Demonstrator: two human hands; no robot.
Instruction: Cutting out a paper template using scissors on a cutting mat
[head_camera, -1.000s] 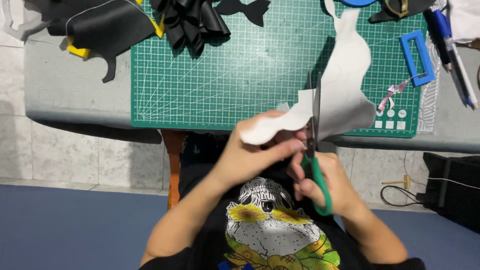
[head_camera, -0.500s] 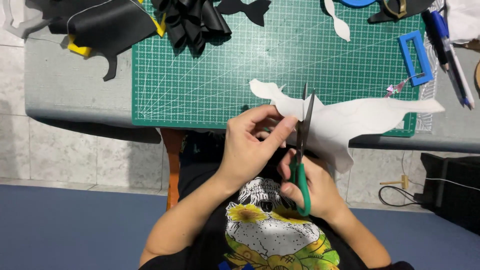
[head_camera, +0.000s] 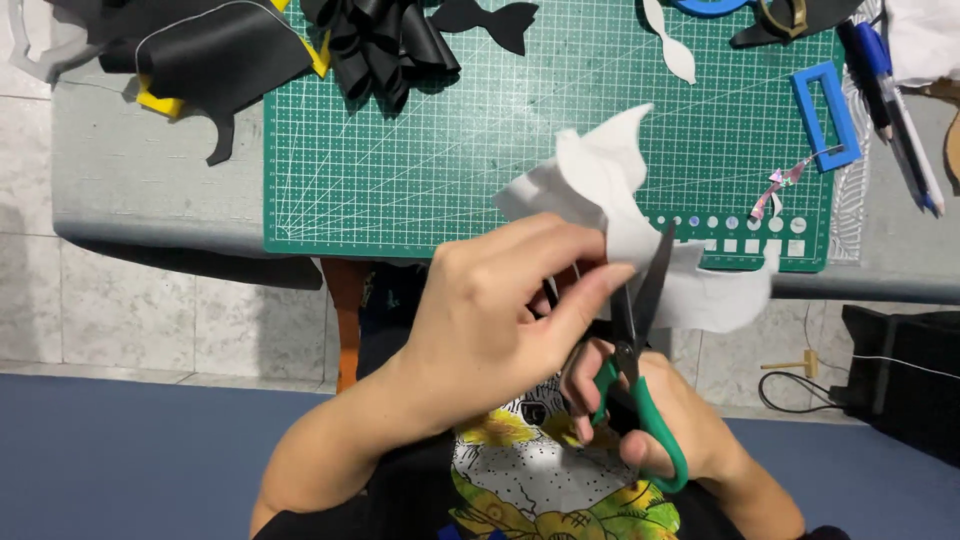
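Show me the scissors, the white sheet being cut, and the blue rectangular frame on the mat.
scissors (head_camera: 640, 300), head view, on the dark blades.
white sheet (head_camera: 605, 175), head view, on its raised upper part.
blue rectangular frame (head_camera: 808, 112), head view, on its left side bar.

A craft workshop; green cutting mat (head_camera: 420, 160), black cut-outs (head_camera: 380, 45), pens (head_camera: 890, 90)

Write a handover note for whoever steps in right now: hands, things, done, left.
Left hand: pinches the white wavy-edged fabric piece above the table edge.
Right hand: works the green-handled scissors, blades open against the fabric.
Green gridded cutting mat: carries a small white cut-out and a black fishtail-shaped cut-out.
Done: part of the outline is cut wavy.
Left: the lower edge.
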